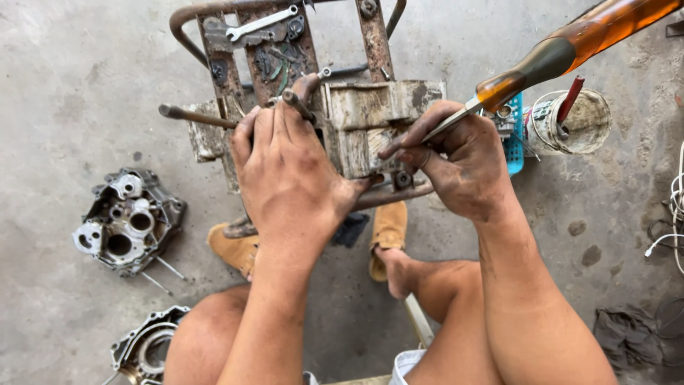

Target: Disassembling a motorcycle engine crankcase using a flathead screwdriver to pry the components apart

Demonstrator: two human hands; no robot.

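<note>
I count 2 crankcase halves on the floor, one (130, 221) at left, one (146, 347) by my knee. 1 engine block (377, 121) on 1 stand (235, 64). 1 screwdriver (570, 46), 1 wrench (261, 23), 1 bucket (573, 121), 2 sandals (388, 235).

Repair workshop, stained concrete floor (71, 85), engine case (128, 221), wrench (260, 23), rusty metal stand (374, 36)

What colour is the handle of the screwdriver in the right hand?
Translucent amber-orange with a dark band near the shaft: the screwdriver handle, seen in the head view.
</note>
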